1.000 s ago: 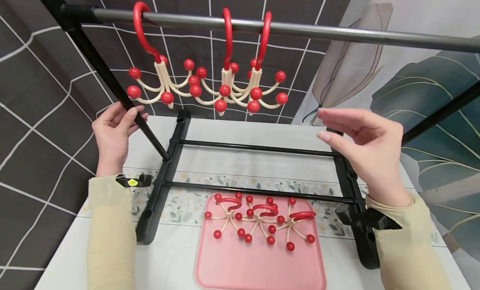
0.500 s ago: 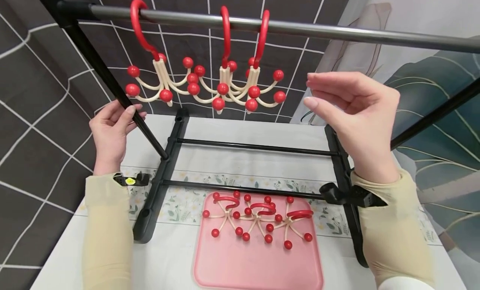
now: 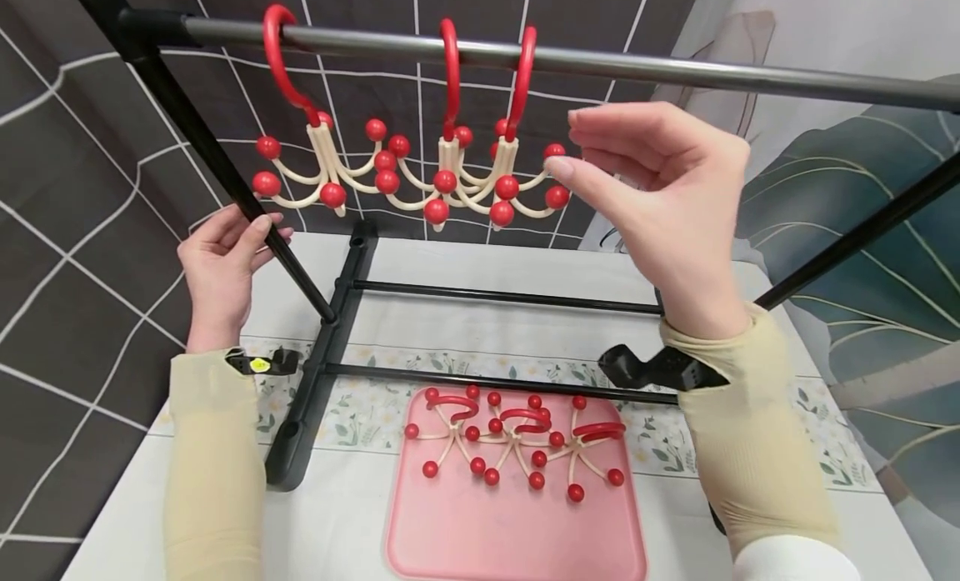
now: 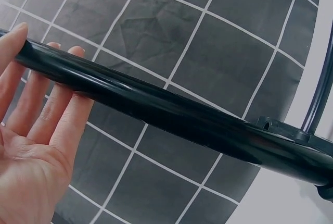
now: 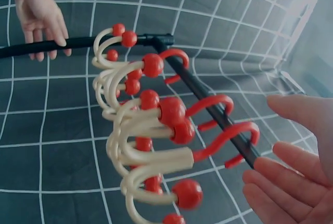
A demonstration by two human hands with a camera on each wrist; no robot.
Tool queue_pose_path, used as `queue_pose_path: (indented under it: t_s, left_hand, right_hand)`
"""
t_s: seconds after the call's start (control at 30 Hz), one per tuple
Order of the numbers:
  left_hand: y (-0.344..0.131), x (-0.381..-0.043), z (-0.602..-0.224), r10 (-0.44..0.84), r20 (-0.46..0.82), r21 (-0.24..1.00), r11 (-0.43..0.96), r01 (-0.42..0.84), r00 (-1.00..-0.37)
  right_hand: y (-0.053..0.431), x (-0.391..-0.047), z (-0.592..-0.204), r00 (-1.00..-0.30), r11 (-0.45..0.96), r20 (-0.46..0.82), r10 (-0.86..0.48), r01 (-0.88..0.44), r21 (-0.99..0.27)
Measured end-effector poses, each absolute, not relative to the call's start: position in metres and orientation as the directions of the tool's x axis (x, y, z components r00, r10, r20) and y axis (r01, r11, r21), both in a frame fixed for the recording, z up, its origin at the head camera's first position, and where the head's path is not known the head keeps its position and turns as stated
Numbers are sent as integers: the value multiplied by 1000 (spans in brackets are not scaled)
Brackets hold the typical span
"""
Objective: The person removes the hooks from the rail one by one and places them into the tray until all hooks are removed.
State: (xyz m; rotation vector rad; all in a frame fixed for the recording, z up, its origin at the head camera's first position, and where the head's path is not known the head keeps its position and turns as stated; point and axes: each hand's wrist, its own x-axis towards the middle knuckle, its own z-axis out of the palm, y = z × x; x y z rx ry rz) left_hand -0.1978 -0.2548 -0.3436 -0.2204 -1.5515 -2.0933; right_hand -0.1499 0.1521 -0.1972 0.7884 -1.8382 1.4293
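Observation:
Three multi-arm hooks with red tops, cream arms and red ball tips hang from the grey rail [image 3: 360, 41]: a left one [image 3: 324, 160], a middle one [image 3: 448, 160] and a right one [image 3: 507, 168]. My left hand [image 3: 223, 264] holds the rack's slanted black post [image 4: 156, 104] between thumb and fingers. My right hand [image 3: 667, 202] is just right of the right hook, thumb and fingers apart with nothing between them. In the head view its thumb tip overlaps a red ball; I cannot tell whether they touch.
A pink tray [image 3: 517, 535] on the white table holds three more such hooks at its far end: a left one [image 3: 453, 431], a middle one [image 3: 516, 435] and a right one [image 3: 576, 448]. Black crossbars [image 3: 495, 295] join the rack's feet. Dark gridded cloth [image 3: 90, 256] stands behind.
My right hand has moved left and up toward the right hanging hook, thumb and fingers still apart. My left hand stays on the post, and the hooks keep their places.

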Motion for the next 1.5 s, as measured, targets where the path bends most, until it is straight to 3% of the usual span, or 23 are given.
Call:
queue_pose_path:
  t_s: [0.2, 0.57, 0.67, 0.9, 1.03, 1.23, 1.5]
  left_hand:
    - [-255, -198, -345, -306, 416, 848, -208, 487, -856]
    - [-254, -199, -347, -314, 411, 854, -197, 482, -856]
    - [-254, -199, -347, -318, 407, 856, -195, 479, -856]
    - [-253, -199, -346, -322, 404, 865, -170, 472, -856]
    - [-254, -198, -346, -322, 404, 870, -155, 468, -856]
    - [-254, -198, -345, -323, 412, 866, -153, 476, -852]
    - [-255, -199, -346, -322, 416, 855, -180, 487, -850]
  right_hand:
    - [123, -153, -185, -664, 187, 745, 71, -725, -663]
    - [101, -155, -181, -644, 240, 752, 141, -714, -657]
    - [103, -161, -184, -612, 269, 782, 118, -739, -618]
    - [112, -172, -190, -607, 309, 782, 138, -724, -617]
    - [119, -175, -192, -555, 333, 826, 105, -763, -555]
    - [122, -174, -191, -541, 319, 831, 129, -771, -551]
    - [125, -175, -190, -470, 303, 866, 169, -812, -499]
